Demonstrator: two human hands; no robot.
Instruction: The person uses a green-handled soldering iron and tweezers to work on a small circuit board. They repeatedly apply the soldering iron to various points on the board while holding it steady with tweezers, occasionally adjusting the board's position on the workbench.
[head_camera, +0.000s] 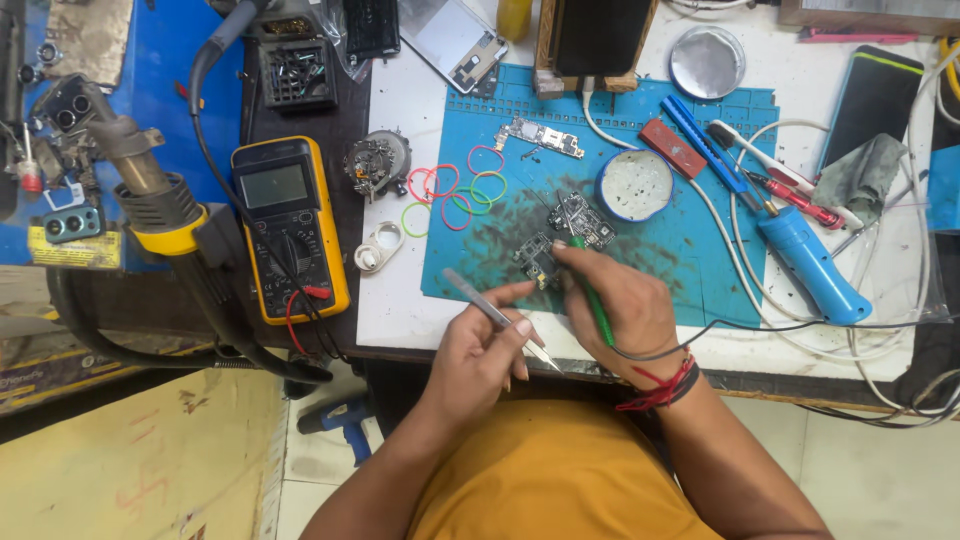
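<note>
left hand (480, 345) with tweezers (497, 317), right hand (618, 305) with green soldering iron (592, 292) on circuit board (580, 220)

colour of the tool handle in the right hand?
Green: the right hand grips a green-handled tool, tip at the circuit board. Head view.

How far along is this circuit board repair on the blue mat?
Done: the small dark circuit boards lie bare on the blue work mat. In hand: the right hand puts a green-handled tool to them; the left hand holds metal tweezers clear. Left: boards remain loose, unassembled.
</note>
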